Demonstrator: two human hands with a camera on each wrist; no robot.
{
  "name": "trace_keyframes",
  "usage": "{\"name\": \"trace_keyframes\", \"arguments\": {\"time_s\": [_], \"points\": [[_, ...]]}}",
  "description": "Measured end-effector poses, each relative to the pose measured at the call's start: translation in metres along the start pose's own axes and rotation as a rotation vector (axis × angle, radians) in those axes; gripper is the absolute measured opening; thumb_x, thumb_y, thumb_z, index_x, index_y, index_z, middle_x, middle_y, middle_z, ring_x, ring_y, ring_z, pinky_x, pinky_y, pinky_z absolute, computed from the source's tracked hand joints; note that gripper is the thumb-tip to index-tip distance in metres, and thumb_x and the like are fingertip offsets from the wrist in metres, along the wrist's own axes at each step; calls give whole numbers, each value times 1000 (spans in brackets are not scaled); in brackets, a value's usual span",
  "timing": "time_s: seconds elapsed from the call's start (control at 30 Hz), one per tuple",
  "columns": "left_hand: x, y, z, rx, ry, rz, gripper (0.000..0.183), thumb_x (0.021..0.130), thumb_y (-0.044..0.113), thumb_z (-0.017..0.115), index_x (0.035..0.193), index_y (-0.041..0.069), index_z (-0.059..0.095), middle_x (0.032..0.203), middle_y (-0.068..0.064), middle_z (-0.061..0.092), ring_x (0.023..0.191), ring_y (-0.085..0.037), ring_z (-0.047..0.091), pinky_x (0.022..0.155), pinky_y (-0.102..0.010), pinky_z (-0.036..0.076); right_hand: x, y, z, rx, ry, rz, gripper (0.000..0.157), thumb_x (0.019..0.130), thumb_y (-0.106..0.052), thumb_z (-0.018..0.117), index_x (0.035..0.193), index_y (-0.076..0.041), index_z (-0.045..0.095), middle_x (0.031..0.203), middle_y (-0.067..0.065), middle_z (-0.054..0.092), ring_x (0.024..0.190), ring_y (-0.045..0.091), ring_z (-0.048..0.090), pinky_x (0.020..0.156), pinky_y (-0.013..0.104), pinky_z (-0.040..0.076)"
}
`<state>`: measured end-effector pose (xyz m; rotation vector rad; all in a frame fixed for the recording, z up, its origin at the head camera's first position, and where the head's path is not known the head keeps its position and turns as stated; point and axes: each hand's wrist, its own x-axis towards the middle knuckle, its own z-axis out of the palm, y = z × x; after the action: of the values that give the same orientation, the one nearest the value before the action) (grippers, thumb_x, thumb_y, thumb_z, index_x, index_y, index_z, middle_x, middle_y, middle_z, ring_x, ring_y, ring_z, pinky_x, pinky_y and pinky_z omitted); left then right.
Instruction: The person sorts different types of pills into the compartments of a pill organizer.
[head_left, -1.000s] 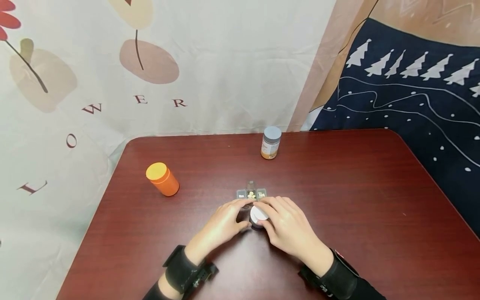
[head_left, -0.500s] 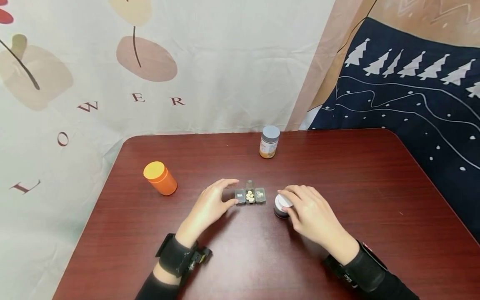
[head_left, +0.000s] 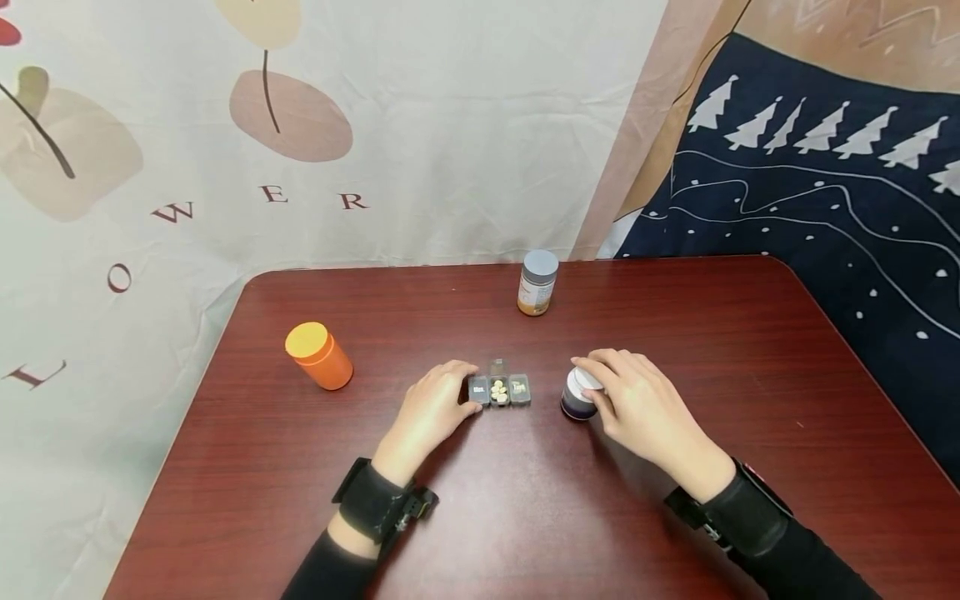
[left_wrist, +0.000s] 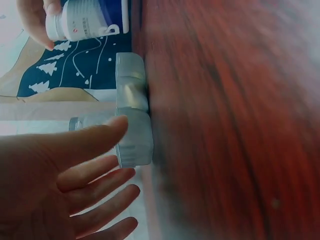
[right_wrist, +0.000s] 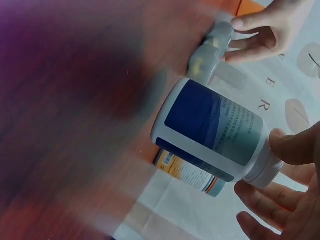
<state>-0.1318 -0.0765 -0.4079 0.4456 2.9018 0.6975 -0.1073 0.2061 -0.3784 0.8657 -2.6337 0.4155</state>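
Note:
A small clear pill organizer [head_left: 519,390] lies on the table, its middle compartment open with the lid flipped back and several pale tablets inside. My left hand [head_left: 431,412] pinches the organizer's left end between thumb and fingers. In the left wrist view the thumb presses on the near side of the organizer [left_wrist: 135,140]. To its right, my right hand [head_left: 645,408] grips a white and dark-blue pill bottle by its white cap. That pill bottle [right_wrist: 215,127] shows printed label text in the right wrist view, and its base is close over the table.
An orange bottle with a yellow lid [head_left: 321,357] stands at the left of the reddish-brown table [head_left: 712,333]. A jar with a grey-blue lid [head_left: 537,285] stands near the back edge. Patterned cloths [head_left: 465,125] hang behind.
My right hand has carried the pill bottle right and slightly away from beside the organizer. My left hand has moved left to the organizer's end and closed in on it.

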Motion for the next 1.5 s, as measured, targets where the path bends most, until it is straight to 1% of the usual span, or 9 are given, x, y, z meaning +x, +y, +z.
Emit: {"name": "trace_keyframes", "arguments": {"time_s": [0.2,0.33,0.47,0.6,0.77,1.0,1.13,1.23,1.5], "points": [[2,2,1,51,38,15,48,81,21,83,124,9,67,126,-7,65,116,-28,60,93,-48,51,17,4,-1,33,-14,31,41,82,-2,75,122,-5,67,114,12,62,97,28,59,85,46,49],[4,2,3,40,39,21,52,80,22,84,127,8,66,127,-9,64,117,-30,60,93,-49,50,31,5,-1,53,-27,49,40,84,-2,73,124,-6,67,116,11,61,100,29,58,88,47,48],[5,3,4,-3,18,40,55,81,23,83,130,7,64,131,-9,62,122,-29,57,97,-49,48,47,7,1,61,-28,55,39,85,-2,72,123,-6,67,116,11,61,102,29,57,88,47,48],[5,6,6,-22,3,66,49,84,23,81,128,7,65,130,-9,63,121,-29,58,98,-48,47,65,8,4,66,-15,41,36,86,-2,70,122,-7,68,115,11,61,100,29,57,87,46,48],[3,9,6,-5,21,87,42,86,19,78,124,6,67,127,-9,65,116,-31,60,97,-47,49,87,8,11,71,-7,16,35,88,-3,70,122,-10,69,117,11,62,102,30,58,88,45,48],[2,8,7,0,42,81,41,85,20,79,122,6,68,123,-9,66,113,-30,62,93,-48,51,119,8,24,62,-11,-70,35,90,-2,68,125,-8,67,115,13,62,102,33,59,88,45,48],[2,8,8,2,64,80,39,84,20,80,119,7,69,120,-7,68,111,-29,63,88,-48,52,139,9,33,38,-45,-115,35,93,-2,63,127,-8,66,113,12,61,99,32,58,89,43,48],[1,8,8,2,81,87,37,84,21,80,118,8,70,117,-7,68,108,-28,64,86,-48,53,152,10,39,24,-81,-126,34,95,-4,62,128,-9,65,114,12,60,101,32,58,90,42,48],[0,8,10,6,99,93,37,82,21,81,116,9,71,114,-6,69,106,-28,65,84,-48,53,175,12,63,68,-162,-94,29,97,-5,62,125,-4,63,113,14,59,102,31,58,85,39,49]]}}
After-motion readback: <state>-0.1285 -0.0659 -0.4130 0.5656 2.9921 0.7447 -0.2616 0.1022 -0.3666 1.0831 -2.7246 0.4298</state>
